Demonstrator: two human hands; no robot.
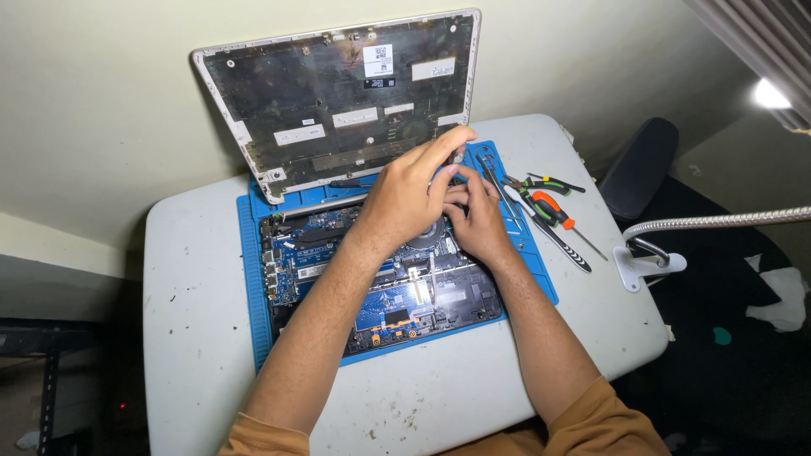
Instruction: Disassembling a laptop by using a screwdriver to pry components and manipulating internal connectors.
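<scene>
My forearms reach over the near edge of the desk (194, 355) to the opened laptop (372, 287) on the blue mat (253, 279), its long axis running left to right, its hinged cover (338, 93) propped up at the far side. I judge I'm working at the right hinge corner. My left hand (405, 198) curls over it, my right hand (477, 219) touching just beside; whether my fingers pinch anything, I cannot tell. Next calls for a steady, small grip. Screwdrivers (553, 211) lie to the right.
</scene>
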